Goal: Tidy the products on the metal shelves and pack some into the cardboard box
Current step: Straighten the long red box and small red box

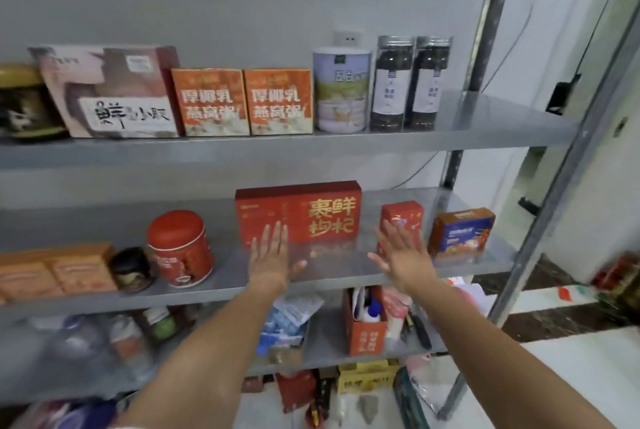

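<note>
A wide red box with gold characters (pixel 311 212) stands at the back of the middle metal shelf (pixel 221 286). My left hand (pixel 272 257) reaches toward its left front with straight fingers and holds nothing. My right hand (pixel 401 257) is spread flat to the right of that box, in front of a small red box (pixel 403 215). A blue and orange box (pixel 462 231) sits further right. A red round tin (pixel 180 248) and a small dark jar (pixel 131 269) stand to the left. No cardboard packing box is in view.
The upper shelf carries two orange boxes (pixel 244 102), a pink box (pixel 110 92), a white can (pixel 341 89) and two dark clear jars (pixel 412 83). Orange boxes (pixel 52 276) sit at the middle shelf's left. An open red box (pixel 367 324) and clutter fill the lower shelf.
</note>
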A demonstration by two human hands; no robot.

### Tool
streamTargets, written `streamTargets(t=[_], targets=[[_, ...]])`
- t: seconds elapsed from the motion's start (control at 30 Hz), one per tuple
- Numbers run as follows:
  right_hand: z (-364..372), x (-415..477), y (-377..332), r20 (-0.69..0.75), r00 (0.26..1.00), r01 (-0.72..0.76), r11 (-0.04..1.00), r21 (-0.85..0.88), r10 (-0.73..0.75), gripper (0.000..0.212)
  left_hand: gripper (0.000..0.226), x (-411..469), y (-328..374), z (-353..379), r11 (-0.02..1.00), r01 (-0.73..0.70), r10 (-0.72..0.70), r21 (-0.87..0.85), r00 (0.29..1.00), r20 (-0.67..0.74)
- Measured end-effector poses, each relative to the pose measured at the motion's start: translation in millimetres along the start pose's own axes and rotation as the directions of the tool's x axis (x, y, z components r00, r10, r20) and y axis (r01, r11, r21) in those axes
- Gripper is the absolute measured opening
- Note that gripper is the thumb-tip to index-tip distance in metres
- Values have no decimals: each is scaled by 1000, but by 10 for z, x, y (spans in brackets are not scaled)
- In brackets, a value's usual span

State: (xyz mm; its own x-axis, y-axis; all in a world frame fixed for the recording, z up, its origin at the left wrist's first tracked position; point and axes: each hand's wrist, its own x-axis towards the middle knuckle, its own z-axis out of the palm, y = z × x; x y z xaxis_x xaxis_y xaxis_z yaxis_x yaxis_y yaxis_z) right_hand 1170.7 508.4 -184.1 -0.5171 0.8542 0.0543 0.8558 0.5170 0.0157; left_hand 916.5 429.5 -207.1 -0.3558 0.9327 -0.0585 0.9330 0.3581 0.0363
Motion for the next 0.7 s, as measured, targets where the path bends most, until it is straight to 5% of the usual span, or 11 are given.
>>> streamTargets(t=[0.07,0.2,0.3,0.4,0.5,0.7], targets=[[20,158,-203,2,1000,31,999,-24,-31,108,87,57,-255,-6,1000,27,-28,-10,999,-21],[25,476,-531,65,998,20,1000,-15,-19,67,90,194,-671,-2,999,41,-44,-31,995,-90],[112,638,-706,77,997,23,999,-44,-20,74,92,313,-904,52,997,33,-42,-76,991,-125],[213,786,-843,99,995,7,998,-68,0,115,94,415,-1055,87,989,10,-35,-146,985,-170],[328,962,-905,79,996,-42,992,-115,51,78,97,536,-1119,31,975,-15,-37,-221,973,-228],[286,1226,-951,75,992,-99,991,-86,105,97,99,822,-1191,-138,973,-49,0,-225,977,-214]])
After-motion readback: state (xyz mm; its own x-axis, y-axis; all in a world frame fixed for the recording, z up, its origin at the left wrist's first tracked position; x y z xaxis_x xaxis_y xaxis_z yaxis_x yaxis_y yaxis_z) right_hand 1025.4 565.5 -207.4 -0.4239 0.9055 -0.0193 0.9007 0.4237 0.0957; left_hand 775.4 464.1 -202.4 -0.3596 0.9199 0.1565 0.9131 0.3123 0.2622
